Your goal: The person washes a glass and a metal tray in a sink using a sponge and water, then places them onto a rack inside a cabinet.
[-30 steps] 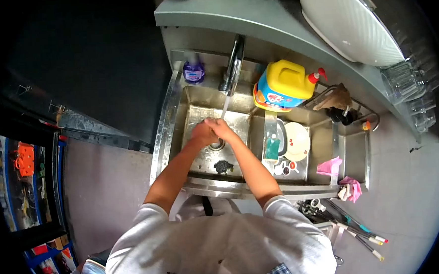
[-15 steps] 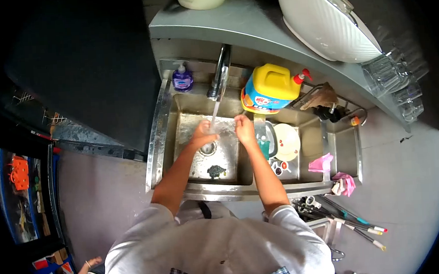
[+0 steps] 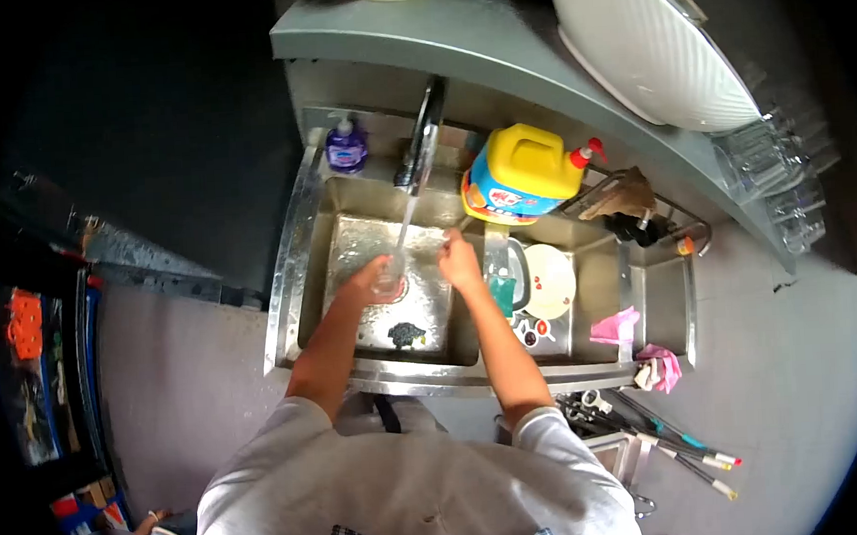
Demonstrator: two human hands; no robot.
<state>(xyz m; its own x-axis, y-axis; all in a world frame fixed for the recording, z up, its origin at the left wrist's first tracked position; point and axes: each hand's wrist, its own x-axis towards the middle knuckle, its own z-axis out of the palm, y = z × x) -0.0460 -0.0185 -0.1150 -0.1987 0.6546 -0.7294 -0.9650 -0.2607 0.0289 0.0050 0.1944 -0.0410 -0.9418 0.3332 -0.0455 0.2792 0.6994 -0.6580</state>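
My two hands are apart: left hand point(image 3: 360, 285) beside a clear, blurred object point(image 3: 390, 281), right hand point(image 3: 459, 264) near the steel divider point(image 3: 496, 252). I cannot tell if either grips. The object is in the left steel basin point(image 3: 433, 311), below the running water point(image 3: 406, 225), with a dark clump point(image 3: 406, 335) nearer the front rim point(image 3: 425, 379). Open space lies between my hands. The middle basin point(image 3: 593, 293) contains a round cream plate point(image 3: 551, 282) and small white dishes point(image 3: 544, 328), one with red contents. Behind stands a yellow plastic jug point(image 3: 531, 160).

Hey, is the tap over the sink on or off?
On: a stream of water runs down from the tap into the left-hand basin.
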